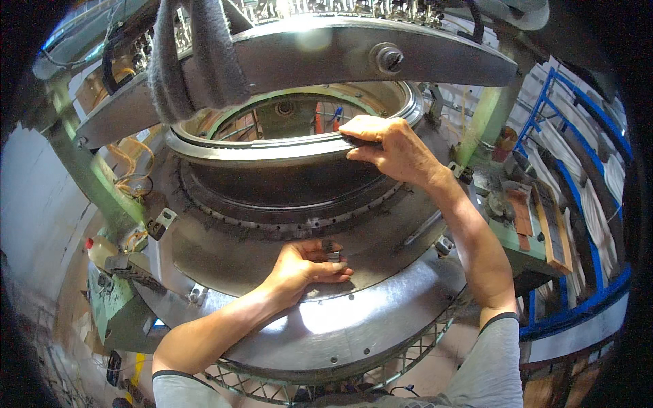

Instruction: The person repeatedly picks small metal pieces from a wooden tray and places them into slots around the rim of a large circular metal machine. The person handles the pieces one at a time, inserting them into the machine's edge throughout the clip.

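A large circular machine carries a raised metal ring [272, 151] with a dark cylinder wall [272, 183] below it. My right hand [398, 149] is at the ring's right front rim, thumb and fingers closed around something small and dark that I cannot make out. Lower down, over the brown-grey sloping plate [224, 251], my left hand [306, 268] is closed on a small stack of metal pieces [332, 256], pinched between thumb and fingers. Their exact kind is too small to tell. A shiny steel outer ring [367, 326] lies nearest to me.
A curved steel beam [326, 58] spans above the ring, with grey cloth [194, 61] hanging over its left part. Green posts [95, 170] stand at the sides. At right are a green side table [510, 234] with tools and a blue rack [578, 183] holding white material. A bottle [102, 250] stands at left.
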Motion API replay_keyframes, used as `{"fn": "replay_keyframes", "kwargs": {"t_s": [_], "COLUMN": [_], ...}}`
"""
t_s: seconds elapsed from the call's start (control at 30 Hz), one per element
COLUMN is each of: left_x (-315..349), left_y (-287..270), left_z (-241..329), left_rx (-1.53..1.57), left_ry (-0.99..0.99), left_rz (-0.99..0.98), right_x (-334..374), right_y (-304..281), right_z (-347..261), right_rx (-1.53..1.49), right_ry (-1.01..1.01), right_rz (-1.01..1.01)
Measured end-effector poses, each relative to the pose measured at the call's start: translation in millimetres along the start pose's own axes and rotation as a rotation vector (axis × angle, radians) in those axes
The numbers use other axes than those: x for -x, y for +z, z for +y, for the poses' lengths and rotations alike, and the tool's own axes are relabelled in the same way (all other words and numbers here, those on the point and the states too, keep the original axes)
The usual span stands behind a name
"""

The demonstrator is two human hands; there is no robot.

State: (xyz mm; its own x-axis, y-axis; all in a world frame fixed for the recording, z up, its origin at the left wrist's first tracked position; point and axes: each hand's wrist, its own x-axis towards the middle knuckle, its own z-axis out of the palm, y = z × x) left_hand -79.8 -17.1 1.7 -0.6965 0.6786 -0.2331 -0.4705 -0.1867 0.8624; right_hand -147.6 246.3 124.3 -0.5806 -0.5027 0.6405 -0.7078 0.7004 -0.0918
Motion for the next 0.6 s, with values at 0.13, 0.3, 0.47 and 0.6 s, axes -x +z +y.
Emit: {"fn": "replay_keyframes", "kwargs": {"t_s": [0.13,0.3,0.47,0.6], "left_x": [-0.2,1.8,2.1,-0.9], "left_y": [0.0,0.5,-0.2,0.5], "left_z": [0.0,1.4,1.7,0.4], "left_rx": [0.008,-0.021,-0.023,-0.031], "left_ry": [-0.005,0.000,0.002,-0.005], "left_rz": [-0.001,-0.002,-0.002,0.012], "right_x": [1.1,-0.2,-0.6,-0.2], "right_y": [-1.5,-8.0,-0.9,-1.8], "right_z": [-1.6,-2.1,-0.5,5.9], "right_rx": [-0.005,-0.046,0.015,0.031], "right_ry": [0.023,0.058,0.019,-0.036], "right_rz": [-0.016,-0.074,-0.023,-0.035]}}
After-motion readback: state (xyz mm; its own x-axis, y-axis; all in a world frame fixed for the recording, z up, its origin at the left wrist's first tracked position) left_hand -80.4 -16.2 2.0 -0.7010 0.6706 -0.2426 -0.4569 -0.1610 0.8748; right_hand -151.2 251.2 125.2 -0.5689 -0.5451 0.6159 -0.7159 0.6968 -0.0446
